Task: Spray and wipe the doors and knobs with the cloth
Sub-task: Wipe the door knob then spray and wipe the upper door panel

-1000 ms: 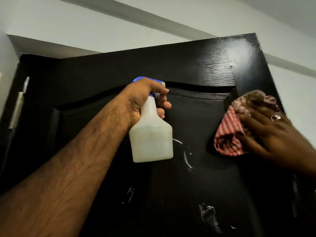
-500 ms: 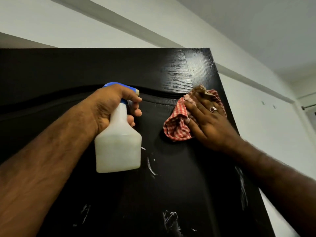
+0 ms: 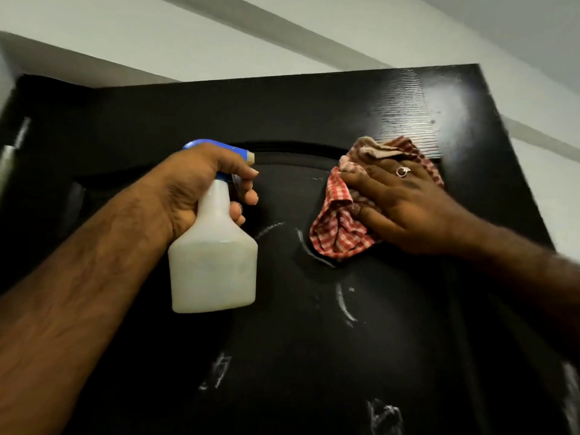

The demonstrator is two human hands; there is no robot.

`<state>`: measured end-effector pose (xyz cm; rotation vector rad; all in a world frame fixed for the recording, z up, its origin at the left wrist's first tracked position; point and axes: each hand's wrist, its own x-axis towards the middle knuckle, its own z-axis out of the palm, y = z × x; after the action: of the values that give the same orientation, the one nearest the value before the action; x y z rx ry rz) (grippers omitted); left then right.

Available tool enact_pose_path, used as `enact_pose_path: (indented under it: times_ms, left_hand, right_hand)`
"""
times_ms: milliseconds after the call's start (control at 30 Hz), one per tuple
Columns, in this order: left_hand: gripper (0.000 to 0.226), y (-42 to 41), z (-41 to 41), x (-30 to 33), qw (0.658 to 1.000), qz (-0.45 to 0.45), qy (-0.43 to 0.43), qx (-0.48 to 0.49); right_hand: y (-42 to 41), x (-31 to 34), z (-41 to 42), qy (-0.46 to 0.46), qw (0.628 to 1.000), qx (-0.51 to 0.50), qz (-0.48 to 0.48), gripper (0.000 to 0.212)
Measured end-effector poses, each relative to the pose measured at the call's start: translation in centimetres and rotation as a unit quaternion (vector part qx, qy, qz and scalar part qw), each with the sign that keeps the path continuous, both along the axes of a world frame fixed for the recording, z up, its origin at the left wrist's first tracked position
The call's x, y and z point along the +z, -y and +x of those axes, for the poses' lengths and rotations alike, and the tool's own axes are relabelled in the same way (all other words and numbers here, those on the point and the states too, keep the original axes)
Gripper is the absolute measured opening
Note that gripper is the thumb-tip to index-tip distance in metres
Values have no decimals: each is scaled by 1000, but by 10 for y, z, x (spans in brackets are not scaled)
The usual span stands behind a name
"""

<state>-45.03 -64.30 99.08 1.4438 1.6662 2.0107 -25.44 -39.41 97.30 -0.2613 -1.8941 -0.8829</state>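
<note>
Red-and-white checked cloth (image 3: 342, 233), bunched up, sits right of centre in the frame, pressed flat against the glossy black panelled door (image 3: 314, 120) by the right hand (image 3: 405, 208), whose fingers (image 3: 361, 177) lie straight and slightly spread over it, a ring (image 3: 402, 171) on one of them. Left of it, the left hand (image 3: 201, 186) holds a translucent white plastic spray bottle with a blue trigger head (image 3: 213, 262) by the neck, fingers curled round it, nozzle toward the door. White streaks (image 3: 345, 306) mark the door's lower panel.

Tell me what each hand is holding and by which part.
The left hand grips the spray bottle by its neck, below the blue trigger head. The right hand presses the checked cloth flat against the door.
</note>
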Motion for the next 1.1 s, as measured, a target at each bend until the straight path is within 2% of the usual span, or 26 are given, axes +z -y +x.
enact_pose_path:
  times_ms: [200,333,400,667,867,1000,1100]
  left_hand:
    - [11,53,-42,-12,993,43,29,104]
    - [12,80,-58,-20,982,69,36,175]
    - [10,91,-61,-27,975,73,38,208]
    - [22,159,-82,-83,948,80,69,301]
    - [17,150,-68,-103,958,77,76,265]
    - [9,97,-34,-93,976,38,49,211]
    - [15,58,-15,-84,988,23,54,146]
  right_hand:
    - [69,63,-72,131,989,23,60,72]
    - [116,80,-139,190,976,32,102,62]
    - [141,76,-171,203,973,23,108,62]
    - [226,13,-277,198,973,46,106,67]
    - [197,14,-245,195,969,63,138,64]
    - [134,7,-172,167,974,66,137,91]
    - [82,-5,-111,130,981,61,133,79]
